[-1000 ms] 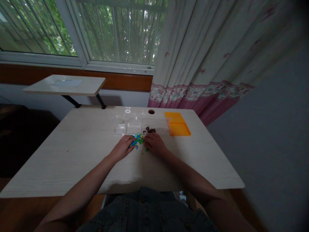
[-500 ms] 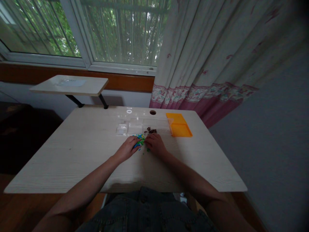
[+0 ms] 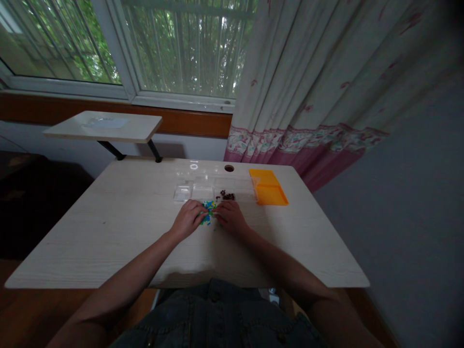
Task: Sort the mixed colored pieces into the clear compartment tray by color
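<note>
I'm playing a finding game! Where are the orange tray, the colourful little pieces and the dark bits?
orange tray (image 3: 270,194): head view, on its flat near part.
colourful little pieces (image 3: 208,207): head view, middle of the pile.
dark bits (image 3: 228,196): head view, middle of the heap.

Both forearms (image 3: 145,263) bare to the elbow; down at six o'clock, dark blue denim (image 3: 217,316) with small metal buttons (image 3: 211,293).

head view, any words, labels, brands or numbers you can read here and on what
None can be read. The orange tray, the clear compartment box and the table show no lettering; the curtain bears only a pattern. The coloured pieces between the left hand and right hand are too small to show marks.
</note>
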`<state>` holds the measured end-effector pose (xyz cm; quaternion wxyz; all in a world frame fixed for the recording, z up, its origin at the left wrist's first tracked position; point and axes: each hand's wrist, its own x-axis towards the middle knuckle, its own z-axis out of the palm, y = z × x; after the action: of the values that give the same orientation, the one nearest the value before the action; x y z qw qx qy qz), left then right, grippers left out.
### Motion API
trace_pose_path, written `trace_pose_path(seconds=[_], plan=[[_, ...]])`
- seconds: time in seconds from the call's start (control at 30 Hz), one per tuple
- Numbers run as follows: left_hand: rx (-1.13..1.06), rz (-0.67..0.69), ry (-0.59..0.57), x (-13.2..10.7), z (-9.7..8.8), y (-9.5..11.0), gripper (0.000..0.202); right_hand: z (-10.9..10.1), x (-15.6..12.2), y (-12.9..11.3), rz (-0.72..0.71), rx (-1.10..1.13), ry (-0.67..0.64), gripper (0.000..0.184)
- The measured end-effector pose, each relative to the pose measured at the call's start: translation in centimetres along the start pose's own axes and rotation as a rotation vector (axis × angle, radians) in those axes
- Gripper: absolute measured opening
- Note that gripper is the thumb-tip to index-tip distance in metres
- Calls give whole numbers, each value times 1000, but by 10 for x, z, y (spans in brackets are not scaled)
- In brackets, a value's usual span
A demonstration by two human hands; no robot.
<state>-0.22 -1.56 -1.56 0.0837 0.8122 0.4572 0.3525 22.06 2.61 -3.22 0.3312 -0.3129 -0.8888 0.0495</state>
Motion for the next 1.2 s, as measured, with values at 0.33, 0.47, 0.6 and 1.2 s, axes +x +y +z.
trace_pose_path(seconds=[0.33,0.47,0.6,1.2], plan=[[22,-171,158,3,-12,-18,20,-3,-2,-1,74,-90,-116,14],[36,-202,205,1,-12,-24,20,-4,0,-1,47,-106,-120,13],[86,-201,208,7,-18,-26,19,-6,1,-2,27,-116,-134,12],[264,-152,291,24,-17,-52,19,-14,-1,1,86,-20,-109,12]])
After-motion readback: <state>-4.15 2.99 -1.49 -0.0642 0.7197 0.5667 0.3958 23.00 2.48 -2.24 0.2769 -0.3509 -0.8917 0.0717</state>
